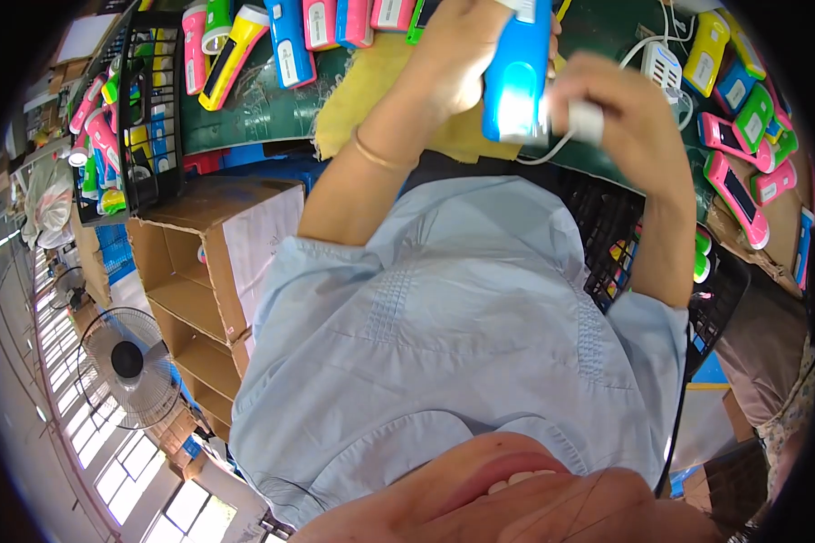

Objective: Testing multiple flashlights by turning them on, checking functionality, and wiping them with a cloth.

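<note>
My left hand [462, 59] is closed around a blue flashlight [505, 100] over the near edge of the green table. White light glows brightly at the flashlight's lower end. Close to that end, on its right side, my right hand [620, 109] is bent inward and smeared by motion. A small white piece [586, 122] shows at its fingers, beside a thin white cable [552, 152]; whether it is a plug or a finger wrap I cannot make out. Under my left forearm lies a yellow cloth [362, 90].
Several coloured flashlights [235, 56] lie along the far left of the table [272, 122], and more [752, 118] are heaped at right. A white power strip [663, 68] stands near that heap. At left are a black basket [158, 176] of flashlights and a cardboard shelf box [195, 271].
</note>
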`<state>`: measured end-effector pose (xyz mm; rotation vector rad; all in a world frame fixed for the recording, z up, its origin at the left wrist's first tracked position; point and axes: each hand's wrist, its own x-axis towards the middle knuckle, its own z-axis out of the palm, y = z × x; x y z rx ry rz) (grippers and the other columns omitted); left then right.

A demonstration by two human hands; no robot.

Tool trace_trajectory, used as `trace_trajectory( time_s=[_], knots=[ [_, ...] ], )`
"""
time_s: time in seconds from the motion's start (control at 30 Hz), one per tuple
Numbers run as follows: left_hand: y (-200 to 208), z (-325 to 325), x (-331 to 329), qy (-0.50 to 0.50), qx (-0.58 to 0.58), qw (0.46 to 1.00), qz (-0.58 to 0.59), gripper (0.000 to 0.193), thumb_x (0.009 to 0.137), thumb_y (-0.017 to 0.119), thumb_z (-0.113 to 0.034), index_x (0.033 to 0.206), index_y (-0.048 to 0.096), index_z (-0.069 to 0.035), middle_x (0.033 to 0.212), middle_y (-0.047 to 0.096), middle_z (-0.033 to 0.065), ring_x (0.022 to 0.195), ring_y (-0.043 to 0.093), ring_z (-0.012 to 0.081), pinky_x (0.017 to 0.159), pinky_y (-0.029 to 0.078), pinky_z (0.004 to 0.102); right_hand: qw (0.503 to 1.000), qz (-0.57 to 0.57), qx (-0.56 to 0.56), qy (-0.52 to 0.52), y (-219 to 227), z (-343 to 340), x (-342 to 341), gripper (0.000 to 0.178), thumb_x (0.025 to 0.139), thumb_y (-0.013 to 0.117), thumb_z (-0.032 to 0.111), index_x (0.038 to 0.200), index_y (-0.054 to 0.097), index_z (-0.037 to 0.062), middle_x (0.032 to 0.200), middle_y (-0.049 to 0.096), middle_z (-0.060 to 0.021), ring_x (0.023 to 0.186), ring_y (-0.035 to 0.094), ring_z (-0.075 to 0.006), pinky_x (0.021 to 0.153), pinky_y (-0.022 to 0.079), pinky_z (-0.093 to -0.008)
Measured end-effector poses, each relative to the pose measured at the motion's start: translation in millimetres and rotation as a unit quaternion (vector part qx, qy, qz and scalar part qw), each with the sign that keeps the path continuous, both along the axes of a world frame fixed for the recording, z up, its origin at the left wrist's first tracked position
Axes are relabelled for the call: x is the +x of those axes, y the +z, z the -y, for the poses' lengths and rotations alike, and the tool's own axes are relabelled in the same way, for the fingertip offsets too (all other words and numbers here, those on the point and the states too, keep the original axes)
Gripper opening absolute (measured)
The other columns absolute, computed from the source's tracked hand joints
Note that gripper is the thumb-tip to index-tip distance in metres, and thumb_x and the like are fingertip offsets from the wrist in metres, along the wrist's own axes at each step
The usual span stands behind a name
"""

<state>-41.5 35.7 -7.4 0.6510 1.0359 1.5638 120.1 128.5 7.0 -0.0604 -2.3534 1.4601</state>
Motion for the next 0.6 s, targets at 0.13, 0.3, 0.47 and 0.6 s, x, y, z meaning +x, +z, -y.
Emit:
trace_trajectory(
  time_s=[0.13, 0.3, 0.47, 0.6],
  knots=[
    [9.1, -1.0, -1.1, 0.031, 0.105, 0.990, 0.085, 0.056, 0.088, 0.041, -0.056, 0.108, 0.050, -0.004, 0.087, 0.057, 0.0081, 0.073, 0.058, 0.0187, 0.064, 0.050, 0.0305, 0.993, -0.048, 0.077, -0.081, 4.8, 44.7, 6.2, 0.023, 0.068, 0.065, 0.002, 0.090, 0.061, 0.0051, 0.088, 0.056, -0.0089, 0.078, 0.055, -0.0232, 0.067, 0.044, -0.0285],
    [-12.3, -3.4, 4.3, 0.063, 0.044, 0.966, 0.248, 0.054, 0.087, 0.040, -0.057, 0.113, 0.048, -0.010, 0.087, 0.054, 0.0045, 0.069, 0.054, 0.0174, 0.063, 0.047, 0.0305, 0.919, -0.231, 0.319, -0.011, -23.8, 58.3, 12.6, 0.031, 0.061, 0.064, 0.006, 0.092, 0.063, 0.0030, 0.072, 0.049, -0.0039, 0.063, 0.049, -0.0187, 0.054, 0.039, -0.0300],
    [-13.8, 5.0, 19.1, 0.043, 0.142, 0.950, 0.276, 0.059, 0.087, 0.037, -0.059, 0.118, 0.046, -0.010, 0.087, 0.051, 0.0037, 0.068, 0.049, 0.0156, 0.060, 0.043, 0.0274, 0.933, -0.167, 0.271, -0.167, -11.5, 69.3, 1.1, 0.049, 0.054, 0.074, 0.016, 0.100, 0.062, 0.0053, 0.067, 0.045, -0.0030, 0.060, 0.049, -0.0176, 0.050, 0.039, -0.0283],
    [-19.8, -1.7, 14.5, 0.113, 0.255, 0.960, 0.028, 0.069, 0.084, 0.041, -0.061, 0.116, 0.043, -0.001, 0.087, 0.059, 0.0120, 0.084, 0.060, 0.0207, 0.066, 0.053, 0.0318, 0.912, -0.095, 0.108, -0.385, -34.9, 62.6, -25.2, 0.043, 0.068, 0.077, 0.025, 0.100, 0.057, 0.0040, 0.076, 0.055, -0.0061, 0.058, 0.050, -0.0137, 0.051, 0.041, -0.0243]
  ],
)
